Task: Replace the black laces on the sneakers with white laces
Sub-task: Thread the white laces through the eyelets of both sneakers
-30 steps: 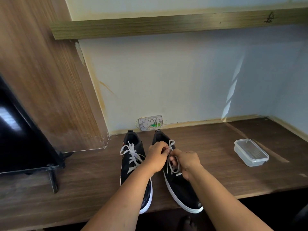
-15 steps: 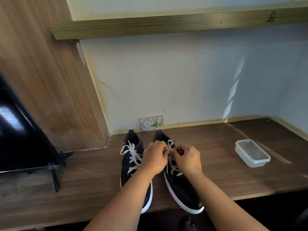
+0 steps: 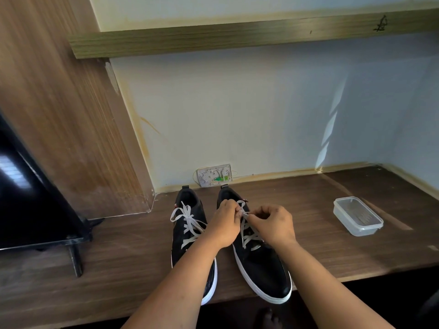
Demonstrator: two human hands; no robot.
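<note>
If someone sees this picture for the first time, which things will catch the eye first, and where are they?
First, the two hands at the centre: the left hand and the right hand pinch the white lace over the right sneaker. Beside it, the left sneaker already carries a tied white lace. Both stand on the wooden desk, with a clear plastic container to the right and a dark screen at the left edge.

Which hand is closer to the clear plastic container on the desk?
The right hand. It pinches the white lace on the right sneaker, with bare desk between it and the clear plastic container. The left hand is farther, beyond the right hand.
</note>
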